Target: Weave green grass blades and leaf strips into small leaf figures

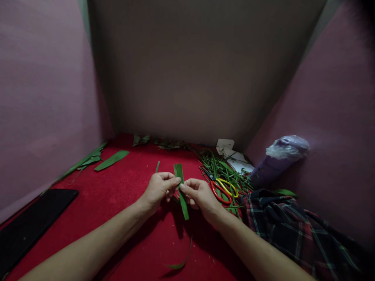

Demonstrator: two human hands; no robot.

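Above the red cloth [140, 238], both my hands pinch one long green leaf strip [183, 205] near its middle. My left hand [158, 188] grips it from the left side, thumb on top and fingers curled under. From the right, my right hand [202, 195] presses its thumb onto the same strip, the two thumb tips nearly touching. The strip stands roughly upright in the view, one end beyond the hands and one end below them. A narrow green sliver [157, 166] shows just past my left hand.
Scissors [221, 187] with red and yellow handles lie right of my right hand, against a heap of leaf strips [222, 168]. Plaid fabric [272, 218] and a plastic-topped purple object [271, 164] are at the right. A black flat object [35, 218] and a leaf [113, 160] lie left.
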